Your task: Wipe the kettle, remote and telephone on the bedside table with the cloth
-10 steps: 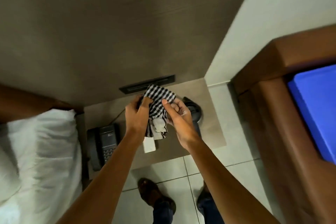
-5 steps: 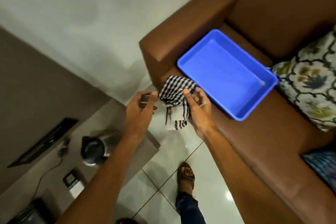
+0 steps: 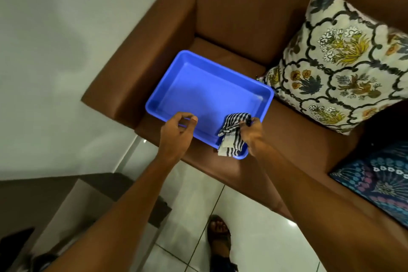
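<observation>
My right hand (image 3: 250, 133) pinches the black-and-white checked cloth (image 3: 231, 137), which hangs into the near right corner of a blue plastic tray (image 3: 209, 86). My left hand (image 3: 176, 132) hovers over the tray's near edge with fingers loosely curled and holds nothing. The tray sits on the seat of a brown leather sofa (image 3: 231, 28). The bedside table (image 3: 72, 205) shows only as a corner at the lower left. Kettle, remote and telephone are hidden by my left arm or out of frame.
A floral cushion (image 3: 337, 68) leans on the sofa right of the tray. A dark blue patterned cushion (image 3: 379, 179) lies further right. White floor tiles (image 3: 254, 238) and my sandalled foot (image 3: 219, 234) are below. A pale wall (image 3: 55, 51) fills the left.
The view has swung from the bedside table to the sofa. My left hand let go of the cloth. My right hand carried the cloth over the blue tray and lowered it into the near corner.
</observation>
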Action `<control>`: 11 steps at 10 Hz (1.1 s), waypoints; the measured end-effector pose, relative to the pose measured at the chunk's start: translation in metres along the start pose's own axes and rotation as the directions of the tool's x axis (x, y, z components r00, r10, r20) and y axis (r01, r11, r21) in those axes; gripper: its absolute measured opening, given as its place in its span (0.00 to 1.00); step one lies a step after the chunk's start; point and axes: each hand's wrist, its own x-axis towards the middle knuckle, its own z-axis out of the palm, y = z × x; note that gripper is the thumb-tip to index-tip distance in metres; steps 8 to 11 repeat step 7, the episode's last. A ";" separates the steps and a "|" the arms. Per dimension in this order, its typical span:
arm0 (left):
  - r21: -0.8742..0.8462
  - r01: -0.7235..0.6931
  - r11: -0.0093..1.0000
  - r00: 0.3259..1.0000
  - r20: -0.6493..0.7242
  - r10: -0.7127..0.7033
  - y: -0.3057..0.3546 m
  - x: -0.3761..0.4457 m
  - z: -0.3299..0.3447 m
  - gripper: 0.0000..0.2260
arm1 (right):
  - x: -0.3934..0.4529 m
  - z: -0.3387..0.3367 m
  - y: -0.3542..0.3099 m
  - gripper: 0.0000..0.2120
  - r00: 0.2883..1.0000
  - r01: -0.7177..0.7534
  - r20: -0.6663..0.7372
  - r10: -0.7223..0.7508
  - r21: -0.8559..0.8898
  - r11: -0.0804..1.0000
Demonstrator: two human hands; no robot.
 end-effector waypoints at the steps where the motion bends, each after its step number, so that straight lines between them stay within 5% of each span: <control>1: 0.064 -0.059 0.996 0.998 0.028 0.057 0.000 0.016 0.013 0.10 | 0.007 0.002 -0.007 0.17 0.999 0.031 -0.006 -0.033 -0.161 0.987; 3: 0.129 -0.115 0.985 0.991 0.079 0.105 -0.002 0.032 0.016 0.10 | 0.006 0.015 -0.013 0.38 0.998 0.063 0.018 -0.062 -0.468 0.882; 5: 0.165 -0.141 0.976 0.989 0.060 0.133 -0.001 0.030 -0.009 0.11 | -0.009 0.023 -0.007 0.53 0.959 0.253 0.106 -0.264 -0.744 0.619; 7: 0.338 -0.119 0.934 0.993 0.033 0.114 0.011 0.019 -0.083 0.18 | -0.027 0.001 -0.006 0.42 0.941 0.317 0.160 -0.297 -0.724 0.613; 11: 0.338 -0.119 0.934 0.993 0.033 0.114 0.011 0.019 -0.083 0.18 | -0.027 0.001 -0.006 0.42 0.941 0.317 0.160 -0.297 -0.724 0.613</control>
